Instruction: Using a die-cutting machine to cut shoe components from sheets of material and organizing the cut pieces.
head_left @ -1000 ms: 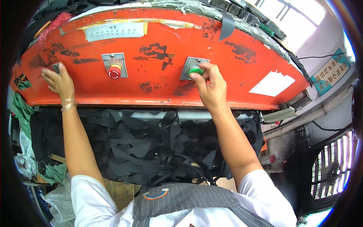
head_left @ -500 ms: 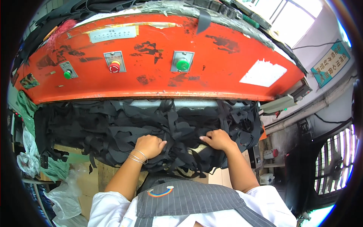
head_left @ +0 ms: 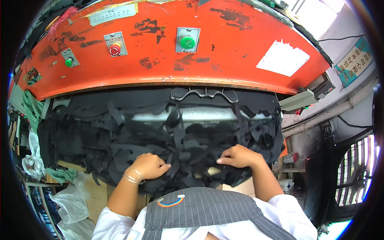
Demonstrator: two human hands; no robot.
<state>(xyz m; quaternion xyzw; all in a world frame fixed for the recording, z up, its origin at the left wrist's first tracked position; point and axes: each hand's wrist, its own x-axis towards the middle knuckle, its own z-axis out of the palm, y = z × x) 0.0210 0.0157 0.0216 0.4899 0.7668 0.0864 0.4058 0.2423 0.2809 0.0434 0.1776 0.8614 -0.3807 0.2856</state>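
Note:
Black fabric scrap (head_left: 136, 140), cut into a tangle of curling strips, hangs over the near edge of the press bed. My left hand (head_left: 150, 166), thin bangles at its wrist, is closed on the strips left of the middle. To the right, my right hand (head_left: 239, 156) grips the same scrap with its fingers curled and thumb pointing inward. The fingertips of both hands are partly hidden in the cloth. Beyond them a wavy metal cutting die (head_left: 205, 94) lies on flat black fabric (head_left: 132, 98), just under the red press head. A white strip of the bed (head_left: 200, 114) shows between.
The red press head (head_left: 224, 68) spans the far side, with a large green button (head_left: 187, 42), a red knob (head_left: 115, 49) and a small green button (head_left: 69, 62). Plastic bags (head_left: 70, 204) lie at left. A dark fan-like grille (head_left: 354, 172) stands at right.
Both hands have come toward me and slightly apart, with the fabric scrap drawn along. The cutting die and flat black fabric now show under the press. My view has tilted down.

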